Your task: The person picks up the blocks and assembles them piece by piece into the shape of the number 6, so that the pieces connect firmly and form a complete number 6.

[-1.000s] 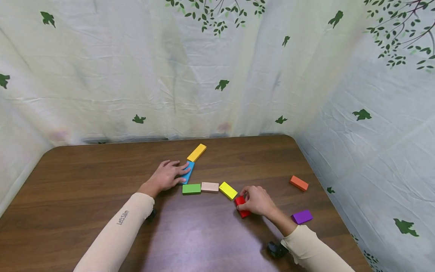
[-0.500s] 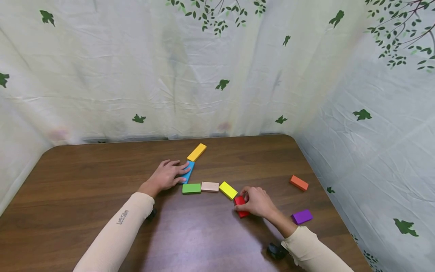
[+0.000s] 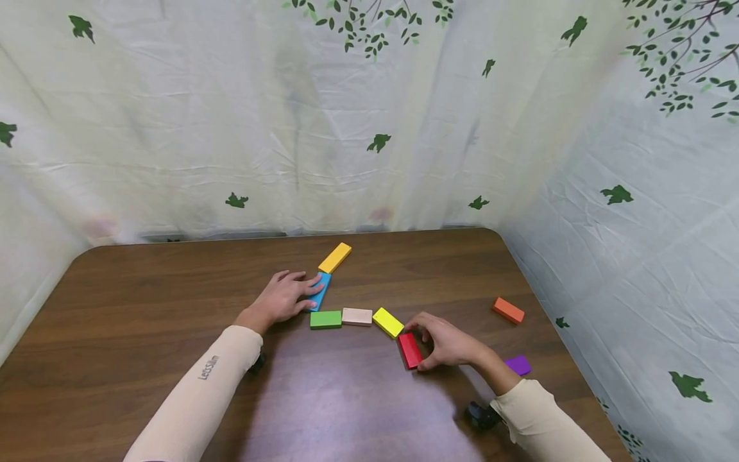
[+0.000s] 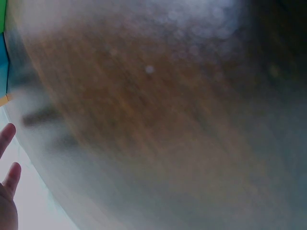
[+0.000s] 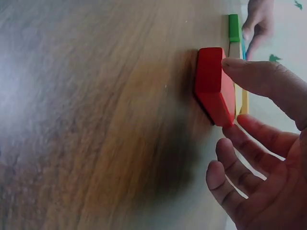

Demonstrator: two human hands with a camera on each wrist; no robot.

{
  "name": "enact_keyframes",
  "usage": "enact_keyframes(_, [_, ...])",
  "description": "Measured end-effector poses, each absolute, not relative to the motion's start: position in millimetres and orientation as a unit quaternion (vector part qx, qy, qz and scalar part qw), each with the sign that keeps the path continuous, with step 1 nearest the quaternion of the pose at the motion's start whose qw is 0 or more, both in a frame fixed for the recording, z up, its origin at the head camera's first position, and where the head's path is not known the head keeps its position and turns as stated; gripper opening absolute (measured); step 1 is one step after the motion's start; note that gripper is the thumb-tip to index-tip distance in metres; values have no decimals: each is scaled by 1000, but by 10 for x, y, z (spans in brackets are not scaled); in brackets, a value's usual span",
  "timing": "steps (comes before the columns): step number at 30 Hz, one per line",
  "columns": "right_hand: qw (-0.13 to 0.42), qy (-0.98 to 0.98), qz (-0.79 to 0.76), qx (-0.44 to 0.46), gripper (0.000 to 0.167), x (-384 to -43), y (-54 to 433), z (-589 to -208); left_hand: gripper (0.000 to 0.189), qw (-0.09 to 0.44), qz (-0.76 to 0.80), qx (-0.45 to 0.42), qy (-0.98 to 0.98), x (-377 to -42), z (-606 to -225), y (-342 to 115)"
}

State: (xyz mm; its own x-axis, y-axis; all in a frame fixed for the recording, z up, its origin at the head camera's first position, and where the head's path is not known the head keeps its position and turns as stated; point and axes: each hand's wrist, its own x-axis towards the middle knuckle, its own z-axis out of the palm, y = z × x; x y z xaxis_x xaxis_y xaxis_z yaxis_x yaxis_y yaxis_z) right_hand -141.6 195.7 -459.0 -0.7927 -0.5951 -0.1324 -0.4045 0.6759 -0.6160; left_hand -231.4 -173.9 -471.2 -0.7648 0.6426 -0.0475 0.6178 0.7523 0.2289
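In the head view my left hand (image 3: 281, 298) rests with spread fingers on a blue block (image 3: 321, 290), covering part of it. A yellow-orange block (image 3: 335, 258) meets the blue one's far end. From the blue block's near end runs a row: a green block (image 3: 326, 320), a pale pink block (image 3: 356, 317), a bright yellow block (image 3: 388, 323) and a red block (image 3: 410, 351). My right hand (image 3: 447, 341) is beside the red block, fingers spread loosely. In the right wrist view the thumb tip (image 5: 234, 63) is right at the red block's edge, with the other fingers parted.
All the blocks lie on a brown wooden table (image 3: 173, 289). To the right are an orange block (image 3: 508, 310) and a purple block (image 3: 518, 366), the latter partly behind the right forearm. Pale curtains (image 3: 231, 115) with printed leaves and birds stand behind the table and along its sides.
My right hand has loosened from the red block and shifted slightly right, uncovering its top. The red block lies against the yellow one's corner as before. The left hand stays on the blue block.
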Motion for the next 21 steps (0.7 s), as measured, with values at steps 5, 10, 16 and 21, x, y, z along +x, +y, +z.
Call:
enact_keyframes(5, [176, 896, -291, -285, 64, -1428, 1993, -4613, 56, 61, 93, 339, 934, -2318, -4708, -1733])
enact_keyframes(10, [169, 896, -296, -284, 60, -1432, 2015, -4653, 56, 66, 93, 334, 936, -2329, -4710, -1730])
enact_keyframes(16, [150, 893, -312, -288, 57, -1419, 2033, -4707, 55, 67, 97, 333, 936, -2335, -4719, -1725])
enact_keyframes(21, [133, 894, -317, -288, 55, -1392, 2024, -4730, 55, 69, 94, 332, 936, -2329, -4706, -1730])
